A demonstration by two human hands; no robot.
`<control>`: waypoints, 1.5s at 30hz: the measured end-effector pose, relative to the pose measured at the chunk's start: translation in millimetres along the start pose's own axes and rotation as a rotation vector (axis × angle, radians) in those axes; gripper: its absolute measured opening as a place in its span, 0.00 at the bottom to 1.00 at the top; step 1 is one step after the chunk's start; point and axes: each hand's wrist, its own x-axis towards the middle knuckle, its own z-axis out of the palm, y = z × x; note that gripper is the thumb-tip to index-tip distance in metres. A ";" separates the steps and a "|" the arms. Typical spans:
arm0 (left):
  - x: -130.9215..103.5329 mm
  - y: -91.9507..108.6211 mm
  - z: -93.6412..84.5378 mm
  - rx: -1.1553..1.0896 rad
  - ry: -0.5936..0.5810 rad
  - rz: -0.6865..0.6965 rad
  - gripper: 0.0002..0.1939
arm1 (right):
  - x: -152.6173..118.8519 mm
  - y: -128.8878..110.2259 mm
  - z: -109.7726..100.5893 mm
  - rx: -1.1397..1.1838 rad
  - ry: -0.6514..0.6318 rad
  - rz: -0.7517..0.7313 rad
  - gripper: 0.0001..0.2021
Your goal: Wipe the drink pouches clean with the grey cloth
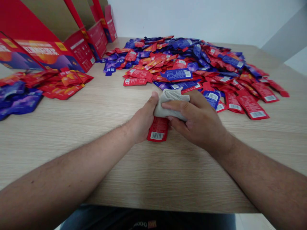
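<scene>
A red pouch (157, 130) with a barcode at its near end is in my left hand (143, 120), whose fingers are closed round its left side. My right hand (199, 116) grips a folded pale grey cloth (169, 99) and presses it on the upper part of the pouch. The cloth hides that end of the pouch. Just beyond my hands spreads a large heap of red pouches (251, 103) and blue pouches (178, 74), many with barcodes showing.
Open red cartons (79, 49) stand in a row at the back left. Before them lie a smaller group of red pouches (64, 83) and some blue pouches (20, 98). A white wall (192, 19) rises behind the wooden table (155, 179), whose front edge is near my lap.
</scene>
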 end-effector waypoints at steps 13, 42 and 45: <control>0.5 -0.1 -10.1 0.128 -0.044 -0.053 0.39 | 2.5 13.6 -1.9 -0.036 0.046 0.111 0.18; 2.3 6.2 1.2 -0.046 0.032 -0.040 0.38 | -3.6 0.5 3.1 0.118 -0.223 -0.083 0.17; 1.7 6.3 0.8 -0.062 0.005 -0.033 0.38 | -3.2 1.2 3.1 0.082 -0.185 -0.024 0.17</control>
